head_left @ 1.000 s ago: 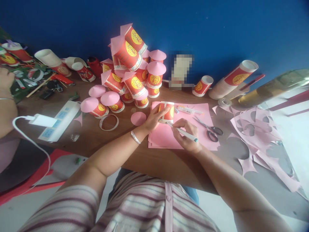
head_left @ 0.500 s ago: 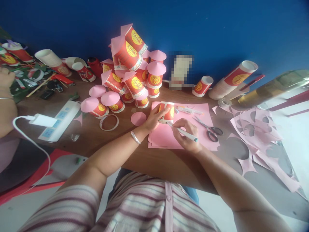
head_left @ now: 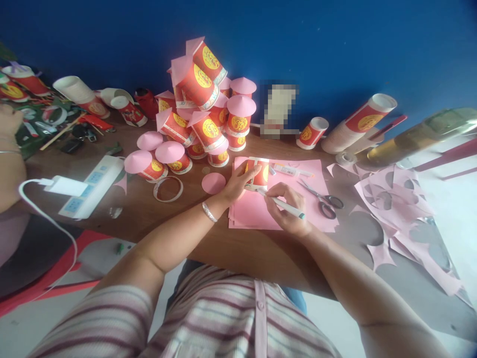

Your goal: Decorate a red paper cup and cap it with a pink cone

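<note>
My left hand point(head_left: 240, 181) is closed round a red paper cup point(head_left: 264, 171) with a yellow emblem and a pale rim, keeping it over a stack of pink paper point(head_left: 253, 214). In my right hand point(head_left: 288, 209) is a white marker point(head_left: 285, 205), gripped like a pen, with its tip at the cup's lower rim. Whether the tip touches the cup I cannot tell. Another marker point(head_left: 294, 170) lies on the paper behind the cup. Scissors point(head_left: 326, 203) with dark handles rest on the sheets at the right.
Several red cups with pink paper cones point(head_left: 203, 79) are piled at the back. Left lie a tape roll point(head_left: 168, 189), a pink disc point(head_left: 213, 183) and a power strip point(head_left: 93, 186). Pink offcuts point(head_left: 398, 199) and stacked cups point(head_left: 357, 124) are at right. Another person's arm point(head_left: 11, 149) shows far left.
Almost nothing differs. Both hands keep the same hold on the cup and marker, and the view has shifted very slightly.
</note>
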### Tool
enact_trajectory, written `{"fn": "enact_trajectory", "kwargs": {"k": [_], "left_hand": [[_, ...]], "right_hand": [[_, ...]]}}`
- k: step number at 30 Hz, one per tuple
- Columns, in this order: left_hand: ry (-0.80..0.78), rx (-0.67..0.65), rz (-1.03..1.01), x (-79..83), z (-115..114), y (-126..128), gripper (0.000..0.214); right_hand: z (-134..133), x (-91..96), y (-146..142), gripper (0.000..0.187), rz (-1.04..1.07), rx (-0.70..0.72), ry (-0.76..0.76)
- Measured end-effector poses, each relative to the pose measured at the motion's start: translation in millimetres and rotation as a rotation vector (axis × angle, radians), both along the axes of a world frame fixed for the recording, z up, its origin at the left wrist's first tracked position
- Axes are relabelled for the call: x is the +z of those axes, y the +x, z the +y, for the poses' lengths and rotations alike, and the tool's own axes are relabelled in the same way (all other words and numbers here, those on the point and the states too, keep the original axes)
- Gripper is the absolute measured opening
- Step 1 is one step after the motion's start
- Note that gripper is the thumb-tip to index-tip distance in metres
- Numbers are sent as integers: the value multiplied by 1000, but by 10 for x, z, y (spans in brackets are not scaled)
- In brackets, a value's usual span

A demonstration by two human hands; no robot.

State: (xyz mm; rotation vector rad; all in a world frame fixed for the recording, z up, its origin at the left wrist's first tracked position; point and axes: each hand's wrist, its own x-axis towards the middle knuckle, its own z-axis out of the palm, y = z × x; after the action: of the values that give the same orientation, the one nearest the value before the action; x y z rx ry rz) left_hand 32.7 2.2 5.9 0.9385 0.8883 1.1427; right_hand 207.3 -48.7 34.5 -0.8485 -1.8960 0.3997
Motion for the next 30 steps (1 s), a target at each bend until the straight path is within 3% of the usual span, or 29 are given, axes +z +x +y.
{"fn": "enact_trajectory", "kwargs": {"k": [30], "left_hand": [[-89, 36, -31, 56, -15, 16, 19]], "right_hand": [[37, 33, 45, 10, -51, -87, 33]]}}
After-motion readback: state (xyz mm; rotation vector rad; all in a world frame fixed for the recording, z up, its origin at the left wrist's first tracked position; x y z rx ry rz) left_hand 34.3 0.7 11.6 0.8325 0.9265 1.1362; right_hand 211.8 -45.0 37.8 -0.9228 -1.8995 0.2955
